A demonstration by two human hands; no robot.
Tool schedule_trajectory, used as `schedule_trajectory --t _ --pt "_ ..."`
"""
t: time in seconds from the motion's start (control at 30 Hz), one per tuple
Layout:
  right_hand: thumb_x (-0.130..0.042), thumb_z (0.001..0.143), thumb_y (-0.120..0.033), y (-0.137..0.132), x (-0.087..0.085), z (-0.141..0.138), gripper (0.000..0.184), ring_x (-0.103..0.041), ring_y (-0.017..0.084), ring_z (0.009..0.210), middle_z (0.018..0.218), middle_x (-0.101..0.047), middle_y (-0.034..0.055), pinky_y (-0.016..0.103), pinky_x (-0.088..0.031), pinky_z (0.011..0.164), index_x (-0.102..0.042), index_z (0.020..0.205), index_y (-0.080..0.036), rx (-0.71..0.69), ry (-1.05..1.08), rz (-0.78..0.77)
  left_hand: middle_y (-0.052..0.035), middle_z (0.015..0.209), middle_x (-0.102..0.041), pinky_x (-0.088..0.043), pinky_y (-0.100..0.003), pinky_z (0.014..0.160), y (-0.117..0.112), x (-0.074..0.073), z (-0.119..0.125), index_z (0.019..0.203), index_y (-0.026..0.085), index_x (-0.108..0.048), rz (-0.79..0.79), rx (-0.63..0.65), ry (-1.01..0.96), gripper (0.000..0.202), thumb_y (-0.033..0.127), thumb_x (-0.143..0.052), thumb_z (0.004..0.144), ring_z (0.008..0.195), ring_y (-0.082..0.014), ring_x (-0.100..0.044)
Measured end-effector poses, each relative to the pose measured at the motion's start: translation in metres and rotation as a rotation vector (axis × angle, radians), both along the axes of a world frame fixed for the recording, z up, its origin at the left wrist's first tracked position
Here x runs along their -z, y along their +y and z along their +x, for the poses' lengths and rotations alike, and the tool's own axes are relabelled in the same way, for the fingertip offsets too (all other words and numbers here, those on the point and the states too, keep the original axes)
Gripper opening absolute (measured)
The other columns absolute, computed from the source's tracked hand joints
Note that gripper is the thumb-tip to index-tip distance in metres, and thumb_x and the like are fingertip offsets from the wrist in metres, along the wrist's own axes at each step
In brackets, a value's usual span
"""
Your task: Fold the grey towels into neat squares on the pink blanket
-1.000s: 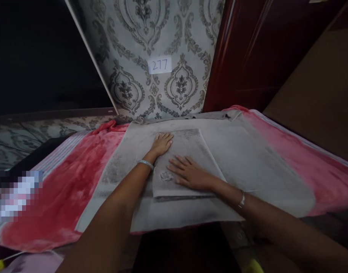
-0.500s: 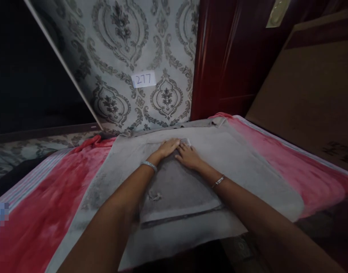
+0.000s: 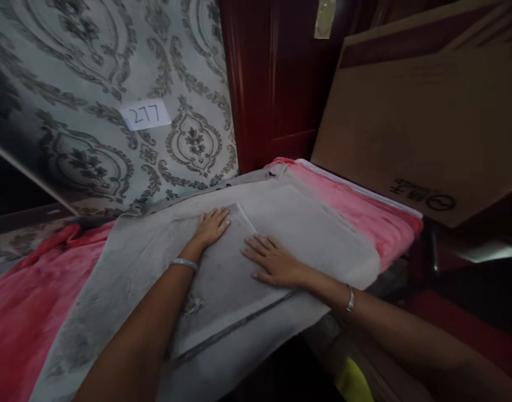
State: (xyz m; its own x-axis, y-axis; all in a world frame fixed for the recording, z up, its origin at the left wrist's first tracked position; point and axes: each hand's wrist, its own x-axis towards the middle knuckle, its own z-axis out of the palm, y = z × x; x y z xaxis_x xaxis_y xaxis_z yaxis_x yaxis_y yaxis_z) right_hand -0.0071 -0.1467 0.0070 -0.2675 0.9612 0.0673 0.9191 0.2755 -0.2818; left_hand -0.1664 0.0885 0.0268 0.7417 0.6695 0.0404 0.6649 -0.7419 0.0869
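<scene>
**Now: left hand (image 3: 211, 226) and right hand (image 3: 276, 262) flat on folded grey cloth (image 3: 226, 279)**

Basically, both hands are palm-down and opened wide, fingers stretched out. Neither is gripping anything.

- Left hand: on the far corner of the folded grey cloth, fingertips at its far edge. There is a silver bangle (image 3: 184, 263) on that wrist.
- Right hand: on the cloth's right-hand edge, fingers pointing left across it. The heel of the palm sits about on the edge line (can't tell whether it overhangs). There is a second bangle (image 3: 350, 298) on that wrist.
- The hands are apart and not touching, with a strip of cloth showing between them.

The folded grey cloth is a flat rectangle, turned at an angle to the view. A dark stripe runs along its near edge and there is a small pale motif near the left forearm.

It lies on a larger grey cloth (image 3: 318, 229) that is spread out flat. That one sits on a pink blanket (image 3: 356, 204), whose pink shows on both sides. Whatever is under the blanket is hidden.

Behind:
- A damask wallpaper panel (image 3: 92, 84) with a paper label (image 3: 146, 114) reading "277".
- A dark red door (image 3: 272, 84).
- A cardboard box (image 3: 406, 111) leaning in at the right, just beyond the blanket's edge.
</scene>
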Motion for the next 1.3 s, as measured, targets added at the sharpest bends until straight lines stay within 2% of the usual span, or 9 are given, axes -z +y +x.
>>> schedule_trajectory --t 0.2,0.3,0.4,0.5,0.67,0.8,0.97,1.2,1.3 --pt "-0.056 0.097 -0.058 -0.085 -0.001 0.015 0.074 -0.012 0.03 0.158 0.169 -0.024 0.0068 0.058 -0.01 0.126 -0.034 0.162 -0.03 -0.04 0.172 -0.056 -0.0029 0.17 -0.025 -0.017 -0.056 0.125 -0.001 -0.005 0.0 0.162 0.031 -0.03 0.01 -0.004 0.037 0.062 0.051 -0.019 0.104 0.157 -0.0274 -0.021" --pt "-0.055 0.097 -0.059 -0.093 -0.003 0.045 0.068 -0.035 0.028 0.151 0.161 -0.042 0.0088 0.05 -0.027 0.123 -0.046 0.156 -0.027 -0.035 0.368 -0.006 -0.004 0.17 -0.026 -0.02 -0.06 0.123 -0.01 -0.021 0.004 0.162 0.03 -0.031 0.013 -0.026 0.096 0.062 0.051 -0.02 0.104 0.156 -0.031 -0.024" --pt "-0.048 0.099 -0.051 -0.083 -0.007 0.093 0.06 -0.053 0.028 0.137 0.151 -0.055 0.0113 0.048 -0.043 0.114 -0.052 0.151 -0.022 0.269 0.482 0.163 -0.0078 0.167 -0.034 -0.02 -0.068 0.12 -0.029 -0.039 0.014 0.157 0.028 -0.04 0.045 -0.052 0.169 0.06 0.049 -0.027 0.103 0.154 -0.0366 -0.027" --pt "-0.047 0.095 -0.035 -0.065 -0.009 0.143 0.059 -0.057 0.029 0.133 0.148 -0.058 0.0124 0.049 -0.048 0.109 -0.052 0.151 -0.018 0.609 0.355 0.26 -0.0118 0.165 -0.036 -0.019 -0.068 0.121 -0.059 -0.045 0.024 0.155 0.024 -0.044 0.088 -0.002 0.128 0.059 0.048 -0.031 0.102 0.154 -0.0367 -0.027" --pt "-0.051 0.089 -0.025 -0.048 0.0 0.18 0.061 -0.064 0.029 0.122 0.137 -0.065 0.017 0.04 -0.05 0.104 -0.054 0.148 -0.011 0.859 0.095 0.167 -0.0175 0.166 -0.033 -0.02 -0.064 0.122 -0.109 -0.021 0.032 0.157 0.019 -0.038 0.074 0.065 0.069 0.065 0.053 -0.035 0.101 0.155 -0.034 -0.027" --pt "-0.044 0.094 -0.028 -0.054 0.013 0.173 0.053 -0.058 0.035 0.127 0.138 -0.063 0.0205 0.053 -0.044 0.109 -0.059 0.143 -0.012 0.853 0.029 0.176 -0.0188 0.167 -0.028 -0.018 -0.064 0.123 -0.128 -0.001 0.03 0.158 0.018 -0.035 0.105 0.043 0.01 0.067 0.053 -0.037 0.101 0.156 -0.0352 -0.022" --pt "-0.035 0.097 -0.026 -0.048 0.017 0.153 0.051 -0.047 0.042 0.137 0.146 -0.055 0.0243 0.066 -0.039 0.107 -0.063 0.137 -0.01 0.866 -0.082 0.223 -0.0195 0.167 -0.029 -0.016 -0.063 0.124 -0.13 0.006 0.025 0.158 0.015 -0.035 0.09 0.064 -0.023 0.07 0.054 -0.037 0.101 0.155 -0.0359 -0.023" --pt "-0.036 0.1 -0.04 0.027 0.01 0.06 0.06 -0.044 0.025 0.145 0.156 -0.049 0.0119 0.049 -0.033 0.122 -0.045 0.155 -0.018 0.273 0.223 0.296 -0.0164 0.162 -0.041 -0.022 -0.055 0.125 -0.137 0.0 0.021 0.152 0.016 -0.045 0.072 0.094 -0.088 0.055 0.038 -0.039 0.102 0.153 -0.029 -0.032" --pt "-0.029 0.103 -0.046 0.056 0.002 0.028 0.062 -0.043 0.021 0.146 0.157 -0.048 0.0093 0.044 -0.033 0.123 -0.042 0.158 -0.019 0.185 0.277 0.232 -0.0165 0.164 -0.037 -0.022 -0.058 0.125 -0.152 -0.004 0.01 0.155 0.017 -0.041 0.005 0.125 -0.068 0.059 0.04 -0.043 0.101 0.154 -0.0295 -0.03"
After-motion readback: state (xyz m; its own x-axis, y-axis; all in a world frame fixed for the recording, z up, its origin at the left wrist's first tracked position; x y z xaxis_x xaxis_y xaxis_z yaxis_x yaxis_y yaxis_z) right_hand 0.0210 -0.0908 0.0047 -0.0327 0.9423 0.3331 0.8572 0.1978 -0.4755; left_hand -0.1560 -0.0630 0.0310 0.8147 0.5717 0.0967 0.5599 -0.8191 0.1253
